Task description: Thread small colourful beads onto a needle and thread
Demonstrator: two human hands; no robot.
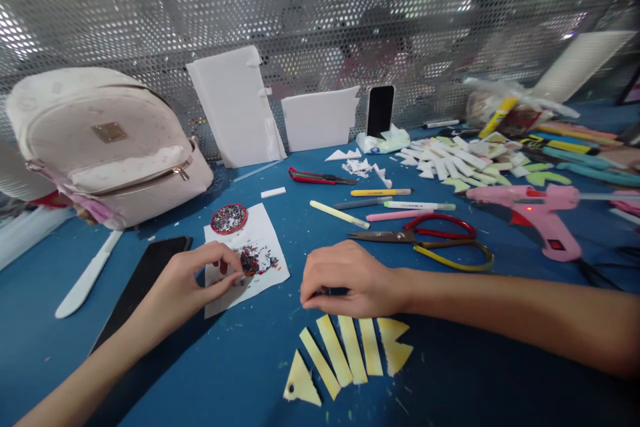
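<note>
My left hand (pixel 213 273) is over a white sheet of paper (pixel 270 230), thumb and fingertips close together beside a pile of small dark, multicoloured bits (pixel 255 260); what they pinch, if anything, is too small to name. A round red-rimmed piece covered with similar bits (pixel 229 219) lies at the sheet's upper left. My right hand (pixel 345 280) rests on the blue table with its fingers curled, their tips partly hidden. Just below it, several yellow strips (pixel 353 350) lie side by side between a triangular piece with a dark dot (pixel 301 380) and a notched piece (pixel 395 345).
Scissors (pixel 405 237), markers (pixel 380 193) and a red cutter (pixel 315 177) lie beyond my right hand. A pink glue gun (pixel 545 203) is at right, near piled pale strips (pixel 455 160). A backpack (pixel 105 140), black phone (pixel 145 280) and white knife (pixel 90 273) are at left.
</note>
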